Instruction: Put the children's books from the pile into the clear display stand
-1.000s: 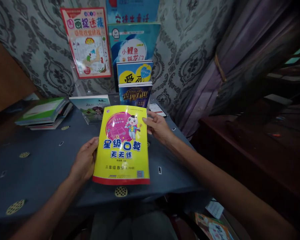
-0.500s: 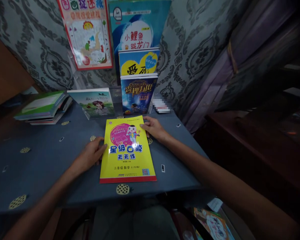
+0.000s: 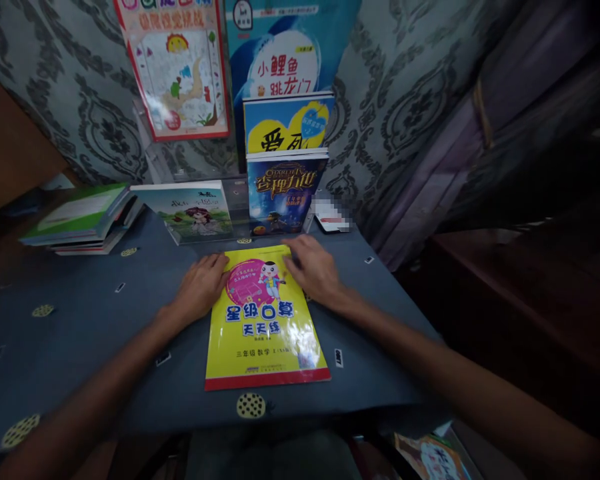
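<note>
Can't tell grip of left hand (image 3: 200, 287) or right hand (image 3: 316, 270), with parts hidden. See one yellow book (image 3: 265, 320) at front of worktop (image 3: 95, 320), five standing books (image 3: 285, 197) at worktop's back, two cut off above.

Yellow workbook (image 3: 265, 320): "星级口算 天天练", "三年级 数学"
Dark-blue book (image 3: 286, 200), 12 o'clock from the workbook: "查理九世", "CHARLIE IX"
Blue-and-yellow book (image 3: 280, 123), 12 o'clock, farther: "爱", next character partly covered
Teal book (image 3: 287, 63), 12 o'clock, farthest: "小鲤鱼跳龙门"
Red-bordered book (image 3: 177, 80), 11 o'clock: "极限视觉挑战", top title cut off
</note>
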{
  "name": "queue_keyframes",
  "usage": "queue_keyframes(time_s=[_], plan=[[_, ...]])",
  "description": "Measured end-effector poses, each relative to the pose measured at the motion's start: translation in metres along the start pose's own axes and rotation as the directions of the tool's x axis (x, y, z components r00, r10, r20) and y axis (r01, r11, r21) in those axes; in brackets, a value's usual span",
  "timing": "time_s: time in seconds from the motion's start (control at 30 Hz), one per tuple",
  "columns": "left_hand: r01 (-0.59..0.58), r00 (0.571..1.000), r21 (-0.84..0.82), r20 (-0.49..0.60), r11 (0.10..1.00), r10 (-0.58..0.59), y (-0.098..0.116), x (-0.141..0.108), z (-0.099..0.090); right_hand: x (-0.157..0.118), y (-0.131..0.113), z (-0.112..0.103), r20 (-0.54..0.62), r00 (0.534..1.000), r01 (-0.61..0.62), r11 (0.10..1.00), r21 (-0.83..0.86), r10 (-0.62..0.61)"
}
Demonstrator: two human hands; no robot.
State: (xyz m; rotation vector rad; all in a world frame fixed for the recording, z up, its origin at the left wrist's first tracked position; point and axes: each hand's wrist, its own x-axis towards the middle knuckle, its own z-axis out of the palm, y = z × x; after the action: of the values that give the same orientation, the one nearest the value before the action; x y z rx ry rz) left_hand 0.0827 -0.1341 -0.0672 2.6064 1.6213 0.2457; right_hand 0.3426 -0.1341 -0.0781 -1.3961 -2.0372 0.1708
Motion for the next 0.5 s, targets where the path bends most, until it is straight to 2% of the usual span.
queue_keyframes(time_s=[0.03,0.1,0.13,0.2,0.27,0.33,0.43,0.5], plan=[[-0.01,0.999,0.002,-0.033,1.0,0.01,-0.002,0.0,0.004,0.0,-0.011,0.003,0.066,0.993,0.101,0.995,0.008,-0.101],[-0.023,0.995,-0.013,-0.098,1.0,0.022,-0.004,-0.003,0.011,0.003,-0.034,0.015,0.211,0.933,0.279,0.956,0.089,-0.292],[-0.027,0.992,-0.025,-0.125,0.999,0.024,-0.005,-0.004,0.014,0.006,-0.044,0.023,0.266,0.895,0.334,0.933,0.132,-0.358],[-0.036,0.986,-0.047,-0.166,0.998,0.028,-0.007,-0.006,0.018,0.012,-0.058,0.039,0.303,0.862,0.367,0.913,0.18,-0.406],[-0.051,0.98,-0.053,-0.196,0.997,0.04,-0.009,-0.007,0.022,0.016,-0.06,0.049,0.32,0.857,0.364,0.913,0.182,-0.405],[-0.058,0.977,-0.044,-0.21,0.997,0.048,-0.01,-0.006,0.024,0.017,-0.049,0.052,0.336,0.867,0.338,0.93,0.146,-0.368],[-0.046,0.979,-0.032,-0.199,0.998,0.039,-0.01,-0.005,0.024,0.011,-0.018,0.041,0.332,0.908,0.247,0.967,0.07,-0.256],[-0.033,0.984,-0.03,-0.178,0.999,0.027,-0.009,-0.004,0.024,0.006,0.005,0.03,0.287,0.944,0.16,0.987,0.024,-0.16]])
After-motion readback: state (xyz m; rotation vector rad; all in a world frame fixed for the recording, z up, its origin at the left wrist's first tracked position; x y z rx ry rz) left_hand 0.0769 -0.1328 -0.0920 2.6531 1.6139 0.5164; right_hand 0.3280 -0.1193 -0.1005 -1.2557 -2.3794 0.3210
